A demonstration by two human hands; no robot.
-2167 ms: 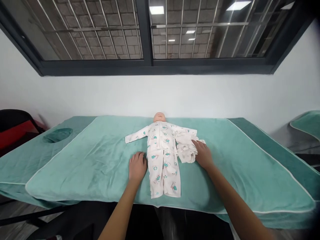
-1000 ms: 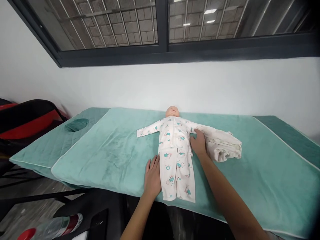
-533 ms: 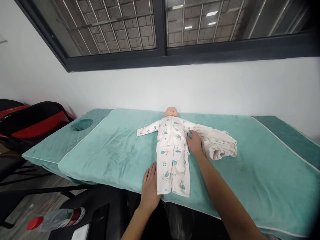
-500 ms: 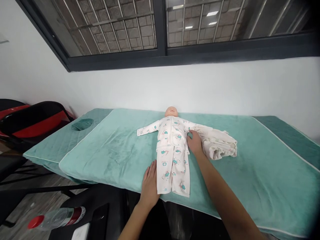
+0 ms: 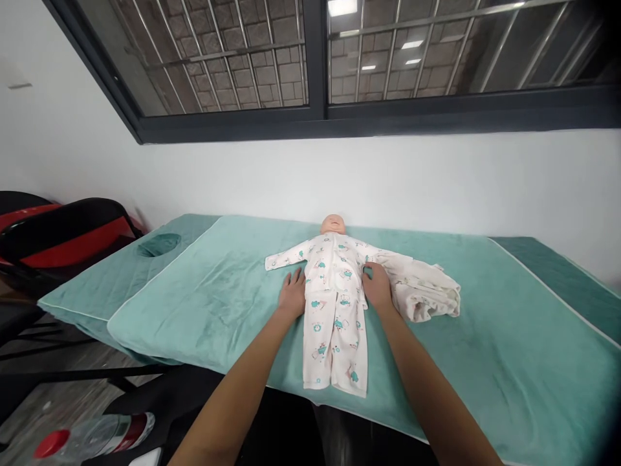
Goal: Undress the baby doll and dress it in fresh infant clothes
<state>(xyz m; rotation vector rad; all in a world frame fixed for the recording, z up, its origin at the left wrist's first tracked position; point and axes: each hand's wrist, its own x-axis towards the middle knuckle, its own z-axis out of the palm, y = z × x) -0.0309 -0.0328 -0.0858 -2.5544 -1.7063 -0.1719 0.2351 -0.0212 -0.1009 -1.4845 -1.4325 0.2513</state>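
Note:
A baby doll [image 5: 332,224] lies on its back, its head toward the wall. It has on a white long-sleeved top [image 5: 334,262] and white trousers [image 5: 334,343], both printed with small teal figures. The doll's sleeves are spread out to the sides. Beside the waist on the left, my left hand [image 5: 292,294] rests against the top's edge with fingers stretched out. On the opposite side of the waist, my right hand [image 5: 378,286] touches the side of the top, its fingers slightly bent and apart. A bundled off-white cloth [image 5: 427,291] sits next to my right hand, under the end of the sleeve.
The doll lies on a bed with a green cover [image 5: 218,291] and a face hole [image 5: 159,244] at the left end. Behind stands a white wall below a barred window [image 5: 315,120]. Red and black chairs [image 5: 72,239] and a red-capped bottle [image 5: 97,437] are at left.
My left hand has moved up from beside the trouser leg to the doll's waist. My right hand stays at the other side of the waist. The view has tilted slightly.

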